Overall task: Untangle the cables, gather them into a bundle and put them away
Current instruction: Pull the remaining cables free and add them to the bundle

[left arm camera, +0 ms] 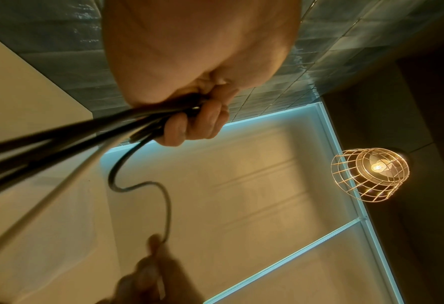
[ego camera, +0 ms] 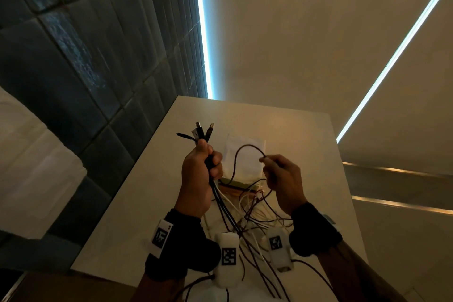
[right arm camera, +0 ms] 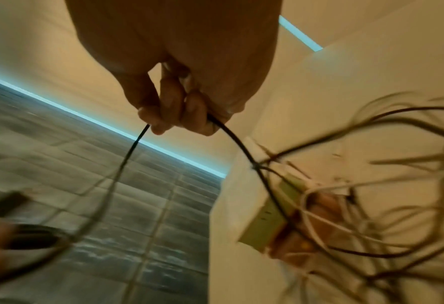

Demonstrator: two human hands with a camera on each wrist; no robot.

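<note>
Left hand (ego camera: 198, 179) fisted round a bunch of cables (ego camera: 221, 201), plug ends (ego camera: 202, 131) poking out the top at 12 o'clock, strands trailing down toward 6 o'clock onto the bench (ego camera: 137, 203). Right hand (ego camera: 282, 179) pinching one dark cable (ego camera: 241, 152) between thumb and fingertips, with a loop arching over from it toward the left fist at 9 o'clock. Same story from the wrist views: left fingers (left arm camera: 197, 123) curled tight on several dark cords (left arm camera: 59, 135), right fingers (right arm camera: 168, 111) nipping a single thin one (right arm camera: 241, 144). So, roughly partway through, judging by how things lie. Done: a handful of ends collected and lined up in the left fist. Not done: a proper mess of white and dark cables (ego camera: 255, 218) lying crossed over each other on the bench below both hands, around 5 to 6 o'clock, so plenty of untangling left. Flat greenish and orange thing (ego camera: 239, 184) sitting under the loose strands just past the hands, maybe a pouch or box, can't tell; white sheet or bag (ego camera: 245, 152) behind it at 12 o'clock. No tidy bundle yet, nothing put away. Probably next: pulling that single cable free of the heap and adding its end to the fist. Snag risk looks real where the strands cross.
</note>
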